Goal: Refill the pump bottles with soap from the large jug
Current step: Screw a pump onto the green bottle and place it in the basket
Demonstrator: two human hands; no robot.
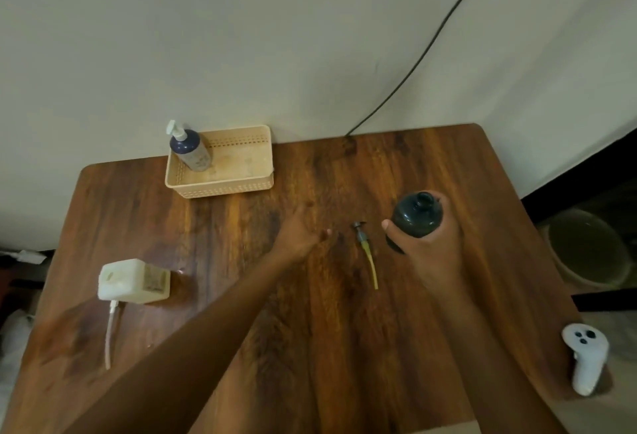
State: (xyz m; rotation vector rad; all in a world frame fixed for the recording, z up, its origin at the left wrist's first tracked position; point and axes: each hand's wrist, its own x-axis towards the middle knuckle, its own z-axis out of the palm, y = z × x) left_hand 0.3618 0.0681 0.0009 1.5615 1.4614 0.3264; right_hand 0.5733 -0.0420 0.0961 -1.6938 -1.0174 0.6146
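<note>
My right hand (431, 247) grips a dark green bottle (417, 214) with its neck open, held upright at the right of the wooden table (310, 347). Its dark pump head with a yellow tube (367, 251) lies flat on the table just left of the bottle. My left hand (300, 235) hovers blurred over the table's middle, fingers loosely apart, holding nothing. The large white jug (134, 282) stands at the left, cap off, and a white pump with a long tube (111, 333) lies in front of it. A dark blue pump bottle (190, 149) stands in a beige basket (220, 185).
The basket sits at the table's back edge against the wall. A white hand controller (585, 357) stands near the right edge. A black cable (413, 68) runs down the wall to the table. A round bin (586, 247) sits on the floor to the right.
</note>
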